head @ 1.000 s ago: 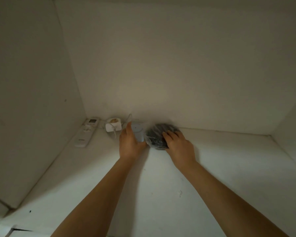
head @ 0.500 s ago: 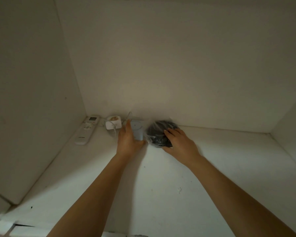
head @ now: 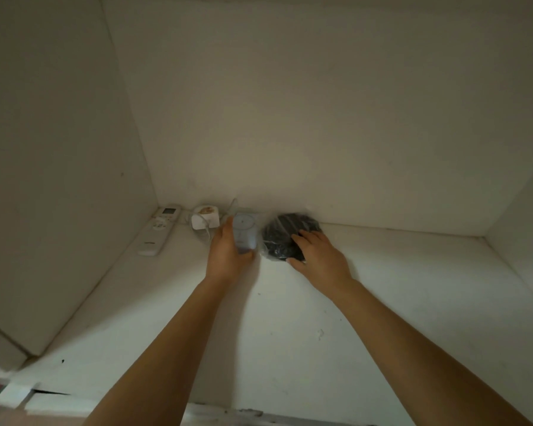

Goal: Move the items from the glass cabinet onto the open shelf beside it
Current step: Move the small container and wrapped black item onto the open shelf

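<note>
My left hand [head: 228, 256] grips the pale blue device [head: 244, 231] against the shelf's [head: 413, 302] back wall, fingers wrapped round it. Just right of the device, my right hand [head: 319, 256] closes over the black bagged bundle [head: 285, 238]. Left of the device sit a white charger [head: 204, 219] and remote [head: 159, 230] — rightward the shelf runs bare to its side wall.

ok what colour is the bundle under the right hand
Black, in clear plastic wrap, head view.
</note>
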{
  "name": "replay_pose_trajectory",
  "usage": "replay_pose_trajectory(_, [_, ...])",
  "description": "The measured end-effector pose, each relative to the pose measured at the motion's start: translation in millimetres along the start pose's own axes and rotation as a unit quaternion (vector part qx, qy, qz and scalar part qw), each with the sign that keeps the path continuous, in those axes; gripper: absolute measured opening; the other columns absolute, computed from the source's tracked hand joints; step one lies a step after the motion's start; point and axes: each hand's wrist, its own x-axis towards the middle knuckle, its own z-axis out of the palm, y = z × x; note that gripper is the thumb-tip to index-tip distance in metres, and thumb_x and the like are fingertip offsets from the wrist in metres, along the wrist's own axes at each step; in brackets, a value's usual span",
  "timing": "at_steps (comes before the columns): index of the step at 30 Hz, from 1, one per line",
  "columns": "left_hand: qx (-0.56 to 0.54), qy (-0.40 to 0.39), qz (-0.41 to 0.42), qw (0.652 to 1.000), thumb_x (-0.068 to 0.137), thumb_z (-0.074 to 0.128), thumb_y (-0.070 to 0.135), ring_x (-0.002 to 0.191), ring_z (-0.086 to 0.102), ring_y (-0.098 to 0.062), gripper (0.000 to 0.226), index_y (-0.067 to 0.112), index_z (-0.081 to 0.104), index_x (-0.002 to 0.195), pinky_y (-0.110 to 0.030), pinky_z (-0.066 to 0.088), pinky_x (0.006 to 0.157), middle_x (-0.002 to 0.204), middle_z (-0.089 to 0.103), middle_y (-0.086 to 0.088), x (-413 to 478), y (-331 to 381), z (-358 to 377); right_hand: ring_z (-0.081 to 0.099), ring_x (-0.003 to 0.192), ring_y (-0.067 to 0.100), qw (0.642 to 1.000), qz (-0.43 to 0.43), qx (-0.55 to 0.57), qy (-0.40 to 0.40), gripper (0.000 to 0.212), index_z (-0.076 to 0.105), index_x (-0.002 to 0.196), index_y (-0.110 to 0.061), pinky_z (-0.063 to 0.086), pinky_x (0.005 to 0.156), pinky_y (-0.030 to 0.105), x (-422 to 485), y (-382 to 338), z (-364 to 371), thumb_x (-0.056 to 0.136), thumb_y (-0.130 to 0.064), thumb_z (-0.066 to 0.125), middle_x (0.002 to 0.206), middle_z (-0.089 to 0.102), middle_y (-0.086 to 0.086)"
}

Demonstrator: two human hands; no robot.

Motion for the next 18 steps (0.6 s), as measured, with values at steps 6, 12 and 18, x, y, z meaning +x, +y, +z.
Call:
replay_pose_trajectory(6, [0.068, 0.008, -0.014, 0.998, 0.072, 0.068, 0.011, 0.114, 0.050, -0.037, 0.060, 0.005, 0.044, 0.127, -0.041, 0.045, 0.092, 0.123, 0.054, -0.022, -5, -6, 0, 0.029, 0.133, 0.027, 0.999, -0.004, -0.037, 0.023, 0.049, 0.037, 0.133, -0.015, 0.039, 0.097, 0.041, -4, -2, 1, 0.090, -0.035, 0.047, 0.144, 0.037, 0.009])
replay_pose_trajectory(12, [0.098, 0.000, -0.045, 0.994, 0.074, 0.069, 0.017, 0.118, 0.047, -0.041, 0.071, 0.005, 0.035, 0.135, -0.044, 0.043, 0.097, 0.130, 0.047, -0.025, 0, 2, 2, 0.033, 0.131, 0.027, 0.999, 0.011, -0.019, 0.049, 0.046, 0.042, 0.131, -0.013, 0.044, 0.091, 0.041, -8, -7, 6, 0.090, -0.030, 0.050, 0.141, 0.041, 0.012])
replay_pose_trajectory(18, [0.093, -0.028, -0.052, 0.994, 0.073, 0.069, 0.019, 0.117, 0.049, -0.039, 0.065, 0.005, 0.040, 0.130, -0.044, 0.044, 0.095, 0.129, 0.050, -0.023, 2, 0, -4, 0.051, 0.116, 0.034, 0.994, 0.016, -0.030, 0.100, 0.042, 0.053, 0.121, -0.009, 0.044, 0.083, 0.042, -12, -12, 9, 0.083, -0.026, 0.061, 0.127, 0.056, 0.016])
